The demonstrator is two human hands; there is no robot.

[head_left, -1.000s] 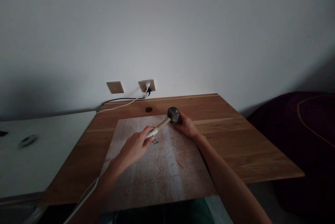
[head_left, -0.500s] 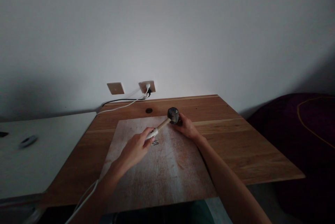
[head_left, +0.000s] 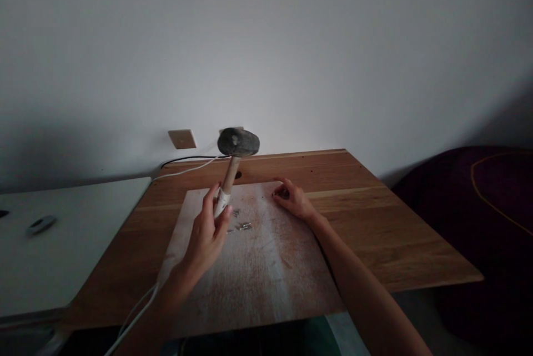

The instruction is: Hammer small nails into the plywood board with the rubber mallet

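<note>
My left hand (head_left: 208, 236) is closed round the wooden handle of a mallet (head_left: 233, 161), which stands raised and nearly upright, its dark head up near the wall socket. My right hand (head_left: 291, 200) rests on a pale worn board (head_left: 266, 267), with its fingers pinched together at a small spot on the surface; what they hold is too small to make out. Several small metal nails (head_left: 241, 225) lie loose on the board between my two hands.
The board lies on a wooden table (head_left: 395, 234) set against a white wall. A wall plate (head_left: 182, 138) and cables (head_left: 187, 167) are at the back. A white cable runs off the front left edge. A white counter (head_left: 62, 234) stands to the left, something dark red to the right.
The left hand has swung the mallet up from beside the right hand's fingers to a raised, upright position. The right hand has stayed in place on the board.
</note>
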